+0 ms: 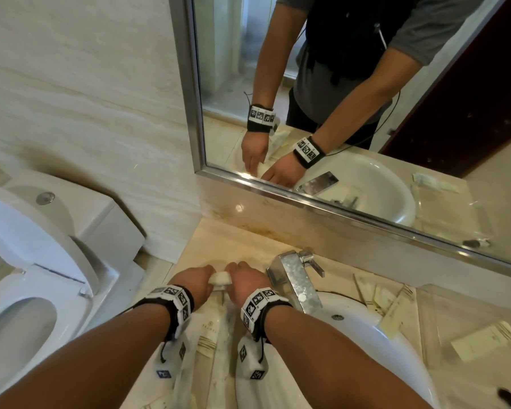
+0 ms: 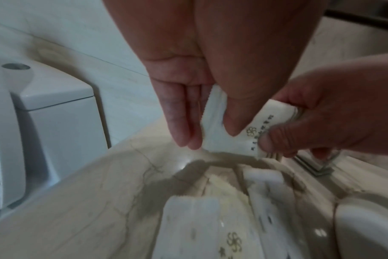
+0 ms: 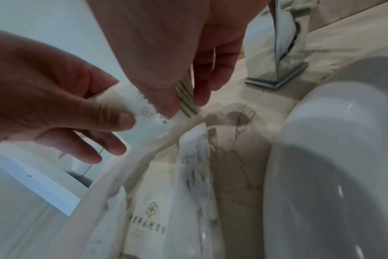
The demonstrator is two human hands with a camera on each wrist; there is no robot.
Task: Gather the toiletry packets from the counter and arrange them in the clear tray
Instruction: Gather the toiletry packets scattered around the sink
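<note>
Both hands hold one small white packet (image 1: pixel 220 278) with a gold flower logo above the counter's left part. My left hand (image 2: pixel 210 140) pinches its left end between thumb and fingers. My right hand (image 3: pixel 186 106) pinches the striped right end. In the left wrist view the packet (image 2: pixel 219 140) hangs just above the marble. More white packets (image 2: pixel 193 224) lie on the counter under my wrists, also seen as packets (image 3: pixel 153 219) in the right wrist view. The clear tray (image 1: pixel 443 314) sits right of the sink with a cream packet (image 1: pixel 484 340) inside it.
A white sink (image 1: pixel 366 335) and a chrome faucet (image 1: pixel 295 278) stand between my hands and the tray. Another packet (image 1: pixel 393 314) lies across the sink's rim by the tray. An open toilet (image 1: pixel 27 290) stands left of the counter. A mirror (image 1: pixel 337 98) backs the counter.
</note>
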